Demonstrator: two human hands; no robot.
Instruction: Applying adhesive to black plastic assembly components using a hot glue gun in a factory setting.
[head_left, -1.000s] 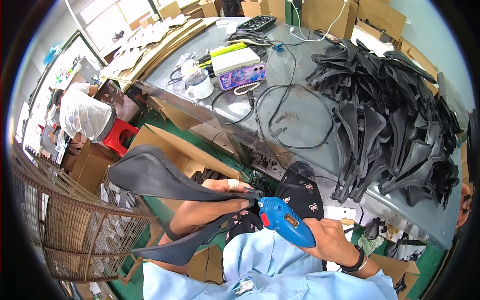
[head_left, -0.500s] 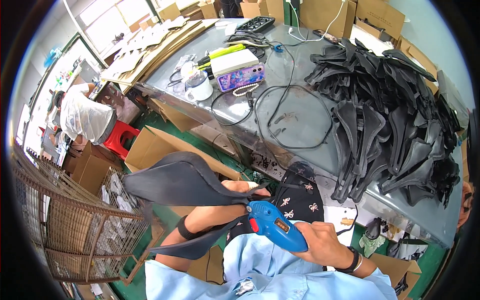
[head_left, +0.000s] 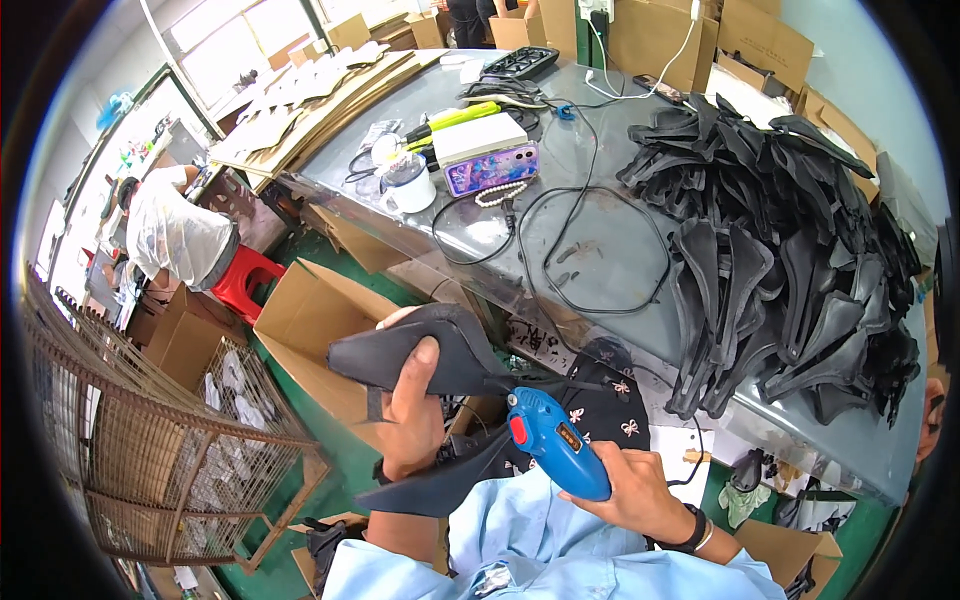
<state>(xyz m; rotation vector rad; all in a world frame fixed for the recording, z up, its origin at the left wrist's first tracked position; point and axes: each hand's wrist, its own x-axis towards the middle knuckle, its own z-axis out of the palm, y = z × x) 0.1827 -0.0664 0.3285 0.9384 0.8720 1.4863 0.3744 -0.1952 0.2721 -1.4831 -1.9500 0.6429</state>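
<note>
"Down at the near side, what do the hands have?"

"The right hand (head_left: 637, 490) is closed round a blue power tool (head_left: 562, 452), its nose aimed up and leftward. The left hand (head_left: 412, 435) clasps a black moulded piece (head_left: 462, 350), thumb flat on top; its fingers are mostly hidden, so I can't tell how far they curl."

"Why that way?"

"Probably to steady the broad part while leaving the narrow end free at the tool's nose. Whether they touch, I can't tell."

"Which way does it point?"

"Its long axis runs roughly crosswise, broad end left, narrow end right, held in the air before an open carton (head_left: 300, 315). A second lobe (head_left: 430, 490) slants down to the left; any join is hidden."

"And beyond?"

"Similar pieces lie in a pile (head_left: 745, 265) on the surface (head_left: 610, 245), right side, perhaps for easy reach. Further off, a phone (head_left: 490, 172) stands on edge against a white box (head_left: 480, 138), which perhaps props it. Far left, a person (head_left: 178, 230) sits on a red stool (head_left: 243, 282)."
</note>
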